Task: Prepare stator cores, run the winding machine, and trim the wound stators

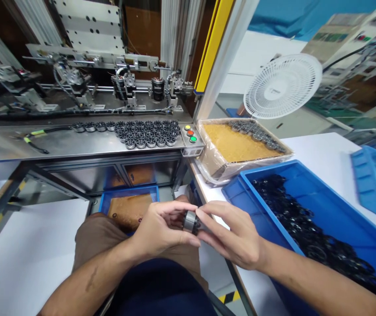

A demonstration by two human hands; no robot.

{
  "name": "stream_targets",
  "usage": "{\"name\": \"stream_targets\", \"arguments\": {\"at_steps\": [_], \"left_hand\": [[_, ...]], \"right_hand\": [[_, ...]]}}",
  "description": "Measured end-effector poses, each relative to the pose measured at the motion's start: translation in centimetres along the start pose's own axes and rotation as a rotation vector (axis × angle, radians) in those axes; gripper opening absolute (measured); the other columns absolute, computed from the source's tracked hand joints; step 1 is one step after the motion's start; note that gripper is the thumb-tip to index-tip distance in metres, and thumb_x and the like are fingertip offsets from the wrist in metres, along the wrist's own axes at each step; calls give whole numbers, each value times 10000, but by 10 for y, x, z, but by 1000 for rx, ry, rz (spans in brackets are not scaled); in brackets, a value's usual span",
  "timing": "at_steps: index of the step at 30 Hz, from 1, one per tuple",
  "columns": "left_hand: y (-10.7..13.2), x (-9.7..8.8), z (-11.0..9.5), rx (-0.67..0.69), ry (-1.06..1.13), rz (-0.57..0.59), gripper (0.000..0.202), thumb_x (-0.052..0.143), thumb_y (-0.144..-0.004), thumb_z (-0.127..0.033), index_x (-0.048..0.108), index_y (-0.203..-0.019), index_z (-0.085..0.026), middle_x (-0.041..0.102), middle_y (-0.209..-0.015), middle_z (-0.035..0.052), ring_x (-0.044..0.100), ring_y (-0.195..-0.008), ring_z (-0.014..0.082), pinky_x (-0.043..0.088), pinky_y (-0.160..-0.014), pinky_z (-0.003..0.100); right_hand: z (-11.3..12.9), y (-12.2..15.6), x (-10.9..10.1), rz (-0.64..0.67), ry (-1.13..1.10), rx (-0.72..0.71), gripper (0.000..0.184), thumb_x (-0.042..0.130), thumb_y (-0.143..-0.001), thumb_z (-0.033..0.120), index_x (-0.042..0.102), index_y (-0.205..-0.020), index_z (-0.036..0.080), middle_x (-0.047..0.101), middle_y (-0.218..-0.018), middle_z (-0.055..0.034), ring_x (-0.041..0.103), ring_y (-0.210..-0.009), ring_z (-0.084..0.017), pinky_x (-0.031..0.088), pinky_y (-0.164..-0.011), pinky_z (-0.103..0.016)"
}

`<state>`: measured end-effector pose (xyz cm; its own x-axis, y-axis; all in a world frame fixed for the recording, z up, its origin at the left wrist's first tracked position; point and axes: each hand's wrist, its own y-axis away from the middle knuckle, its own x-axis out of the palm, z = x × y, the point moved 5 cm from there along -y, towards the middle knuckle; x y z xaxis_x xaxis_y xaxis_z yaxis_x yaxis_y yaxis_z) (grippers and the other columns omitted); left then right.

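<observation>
Above my lap, both hands hold one small motor stator core (pixel 190 222), a grey metal ring with black plastic at its ends. My left hand (pixel 161 228) grips it from the left, thumb below and fingers above. From the right, the closed fingers of my right hand (pixel 230 232) press on its other side; part of the core is hidden by them. Many similar stator cores (pixel 148 134) stand in close rows on the metal bench ledge (pixel 59 147). To the right, a blue bin (pixel 333 197) holds a heap of black plastic parts (pixel 306 228).
A plastic-lined carton (pixel 230 147) with more cores along its far side sits beside the button box (pixel 193 139). Behind the ledge is a machine with fixtures (pixel 125 87). A white fan (pixel 282 85) stands at the right. A lower blue crate (pixel 155 193) holds brown sheet material.
</observation>
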<state>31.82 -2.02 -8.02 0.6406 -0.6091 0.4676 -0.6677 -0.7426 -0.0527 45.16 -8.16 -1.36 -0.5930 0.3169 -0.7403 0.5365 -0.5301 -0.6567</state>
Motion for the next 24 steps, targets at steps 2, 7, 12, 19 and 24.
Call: {"name": "stream_targets", "arguments": {"at_steps": [2,7,12,19,24], "left_hand": [[1,0,1,14,-40,-13,527,902,-535,-90,734,-1029,-159,789,-901,39,738,-815,172,592,-757,226],[10,5,2,82,-203,47,555,678,-862,-211,512,-1392,-204,660,-1281,107,670,-1094,216,539,-938,295],[20,8,1,129,-302,171,578,528,-952,-187,353,-1489,-308,432,-1525,106,506,-1331,258,381,-1134,408],[20,12,9,195,-372,131,577,577,-926,-176,388,-1453,-317,504,-1473,90,519,-1318,254,399,-1124,393],[19,15,11,255,-441,110,443,501,-964,-180,458,-1393,-279,582,-1392,97,574,-1254,236,453,-1059,350]], "right_hand": [[-1,1,1,-1,-11,18,361,656,-855,129,598,-1198,33,652,-987,-174,636,-971,-247,579,-788,-374],[-14,4,1,-22,-158,205,441,699,-853,202,580,-1273,136,639,-1115,-154,617,-1045,-241,553,-866,-403],[-36,8,12,41,-441,517,577,707,-836,435,546,-1340,205,652,-1211,-129,619,-1137,-239,532,-959,-402],[-36,10,19,12,-498,598,318,698,-855,401,676,-1073,170,735,-931,-61,701,-832,-168,571,-734,-258],[-28,10,15,-63,-408,533,280,701,-853,379,664,-1018,156,726,-898,-66,691,-818,-167,559,-732,-257]]}}
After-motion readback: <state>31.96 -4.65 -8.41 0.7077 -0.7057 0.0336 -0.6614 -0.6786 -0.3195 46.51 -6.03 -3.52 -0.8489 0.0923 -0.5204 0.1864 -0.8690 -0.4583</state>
